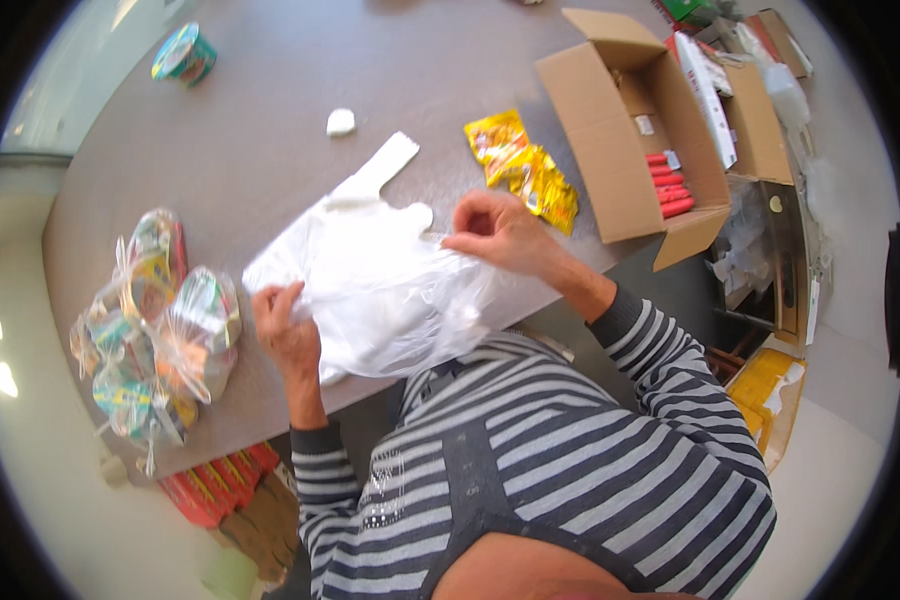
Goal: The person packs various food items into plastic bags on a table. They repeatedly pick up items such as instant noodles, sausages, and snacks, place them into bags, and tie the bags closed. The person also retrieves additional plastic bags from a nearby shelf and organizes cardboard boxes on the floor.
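White plastic carrier bags lie flat in a stack at the near edge of the grey table. Over them a thin plastic bag is spread between both hands. My left hand grips its left side with curled fingers. At its upper right, my right hand pinches the plastic between thumb and fingers. Just beyond the right hand lie yellow foil packets. Left of my left hand stand several knotted clear bags with tubs and packets inside. A small white object rests beyond the stack.
An open cardboard box with red wrapped sticks stands at the right. A teal tub sits at the far left. Red packages are below the table's left edge. A yellow container stands low at the right.
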